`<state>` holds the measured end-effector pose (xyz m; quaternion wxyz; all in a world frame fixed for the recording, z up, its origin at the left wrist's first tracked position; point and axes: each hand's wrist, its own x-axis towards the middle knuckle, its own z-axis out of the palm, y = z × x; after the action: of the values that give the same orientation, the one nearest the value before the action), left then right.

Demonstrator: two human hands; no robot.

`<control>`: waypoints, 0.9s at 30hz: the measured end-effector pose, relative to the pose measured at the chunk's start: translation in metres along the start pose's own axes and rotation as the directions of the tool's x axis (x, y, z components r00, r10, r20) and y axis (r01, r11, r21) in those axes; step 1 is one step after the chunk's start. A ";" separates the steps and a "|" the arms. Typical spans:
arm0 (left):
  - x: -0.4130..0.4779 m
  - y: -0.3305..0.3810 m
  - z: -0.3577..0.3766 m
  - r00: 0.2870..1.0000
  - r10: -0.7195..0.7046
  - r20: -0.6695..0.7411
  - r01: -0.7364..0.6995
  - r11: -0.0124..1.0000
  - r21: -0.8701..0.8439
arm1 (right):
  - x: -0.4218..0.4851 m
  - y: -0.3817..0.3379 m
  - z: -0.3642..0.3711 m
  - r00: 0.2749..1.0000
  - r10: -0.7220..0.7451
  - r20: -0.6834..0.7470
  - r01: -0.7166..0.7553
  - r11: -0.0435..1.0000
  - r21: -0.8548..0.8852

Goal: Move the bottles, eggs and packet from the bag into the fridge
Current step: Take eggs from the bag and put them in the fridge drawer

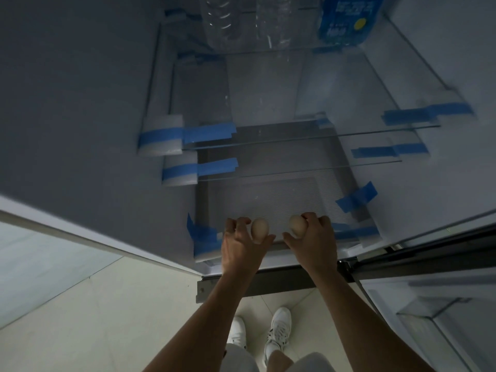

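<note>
The left grip pinches the left egg between thumb and curled fingers. The right grip holds the right egg the same way. The eggs are side by side between the two grips, near each other but apart, at the front edge of the ribbed bottom shelf of the fridge. I cannot tell whether they touch it yet.

Far beyond both grips, on a higher glass shelf, stand clear bottles with a blue packet to their right. Blue tape sits just outside each grip at the shelf corners.

The eggs are likely light, smooth and brittle, with a rigid shell that cracks under a squeeze or a knock. They are best held round the middle with gentle pressure, laid down softly on their sides and released only once steady, since they could roll off the front edge.
</note>
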<state>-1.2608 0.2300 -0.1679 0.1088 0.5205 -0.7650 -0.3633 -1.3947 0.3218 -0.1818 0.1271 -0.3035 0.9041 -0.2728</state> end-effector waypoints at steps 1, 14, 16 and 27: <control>-0.001 -0.001 0.000 1.000 0.013 -0.004 -0.013 1.000 0.001 | 0.000 0.001 -0.001 1.000 0.002 -0.001 -0.002 1.000 -0.011; -0.016 -0.021 -0.013 0.986 0.163 -0.019 -0.161 0.985 0.068 | 0.002 0.006 -0.011 1.000 0.029 0.012 -0.028 0.999 -0.039; -0.022 -0.029 -0.019 0.982 0.189 -0.026 -0.186 0.978 0.090 | 0.003 0.007 -0.014 1.000 0.023 0.012 -0.023 0.999 -0.042; -0.072 -0.079 -0.042 0.896 0.444 -0.028 -0.424 0.871 0.247 | -0.034 0.023 -0.037 0.986 -0.098 -0.132 0.084 0.991 -0.104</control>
<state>-1.1501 0.2590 -0.1759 0.1575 0.3594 -0.8944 -0.2146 -1.3937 0.3730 -0.1627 0.0371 -0.3309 0.9081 -0.2540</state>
